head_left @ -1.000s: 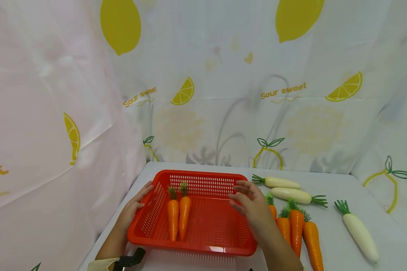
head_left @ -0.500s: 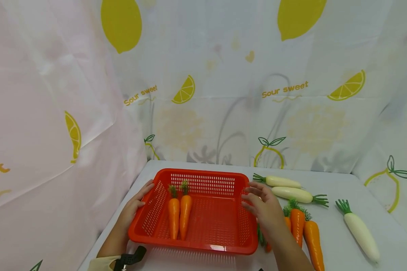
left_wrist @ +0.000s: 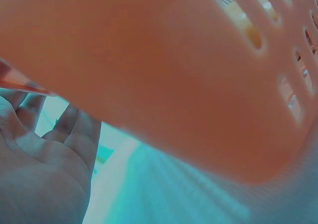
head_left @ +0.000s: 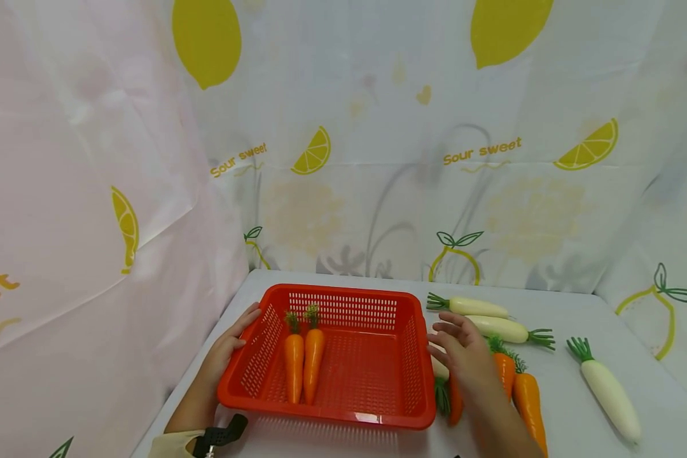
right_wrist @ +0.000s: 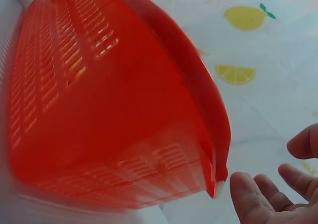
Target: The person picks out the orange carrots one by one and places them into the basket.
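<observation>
A red plastic basket with slotted walls stands on the white table, two carrots side by side in its left half. My left hand lies along the basket's left side, fingers extended at the rim. In the left wrist view, the left fingers reach up beneath the rim. Just right of the basket is my right hand, its fingers loosely spread. The right wrist view shows the right fingertips beside the rim's corner with nothing in them. Under the right hand lie a carrot and a partly hidden white radish.
More carrots lie right of the right forearm, partly covered by it. Two white radishes lie behind them, and another white radish is at the far right. A lemon-print curtain closes off the back and left.
My right hand has moved right, from over the basket's right rim to outside it, uncovering a carrot and radish leaves beside the basket. The left hand and basket stay in place.
</observation>
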`<state>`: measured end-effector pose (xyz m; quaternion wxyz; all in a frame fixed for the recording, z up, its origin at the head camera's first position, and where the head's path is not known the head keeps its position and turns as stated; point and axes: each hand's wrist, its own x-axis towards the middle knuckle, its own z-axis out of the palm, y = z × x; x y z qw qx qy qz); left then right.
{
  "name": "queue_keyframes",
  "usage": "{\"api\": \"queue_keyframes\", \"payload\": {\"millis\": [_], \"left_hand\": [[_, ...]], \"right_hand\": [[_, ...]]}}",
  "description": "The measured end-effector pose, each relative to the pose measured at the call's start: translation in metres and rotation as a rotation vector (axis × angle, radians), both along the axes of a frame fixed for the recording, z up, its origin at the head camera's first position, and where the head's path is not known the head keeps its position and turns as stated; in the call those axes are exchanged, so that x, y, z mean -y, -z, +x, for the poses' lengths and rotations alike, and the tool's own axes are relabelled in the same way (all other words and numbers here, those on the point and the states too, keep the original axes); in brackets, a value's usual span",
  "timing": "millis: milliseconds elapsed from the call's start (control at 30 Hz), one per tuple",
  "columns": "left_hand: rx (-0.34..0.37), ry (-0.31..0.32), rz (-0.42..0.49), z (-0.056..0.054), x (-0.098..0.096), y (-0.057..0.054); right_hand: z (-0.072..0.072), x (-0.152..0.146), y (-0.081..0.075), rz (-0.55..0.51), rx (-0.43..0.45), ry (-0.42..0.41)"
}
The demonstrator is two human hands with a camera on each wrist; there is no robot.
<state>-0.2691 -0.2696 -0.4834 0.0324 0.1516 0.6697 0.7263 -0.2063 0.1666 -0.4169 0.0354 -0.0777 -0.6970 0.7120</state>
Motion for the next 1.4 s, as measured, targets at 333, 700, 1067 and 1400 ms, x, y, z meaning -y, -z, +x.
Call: {"api": "queue_keyframes", "payload": {"millis": [333,700,1067,1400], "left_hand": [[0.012,0.004,0.002,0.000,-0.001,0.000],[0.020,-0.022,-0.014,0.001,0.000,-0.001],[0.031,-0.029,-0.029,0.000,-0.001,-0.002],[0.032,-0.036,-0.025,-0.001,-0.001,-0.001]], "right_hand": [[0.007,-0.015,0.006,0.050,0.025,0.007],[0.011,-0.026,0.012,0.077,0.095,0.003],[0.015,-0.042,0.017,0.136,0.113,0.002],[0.016,-0.050,0.018,0.201,0.133,-0.006]]}}
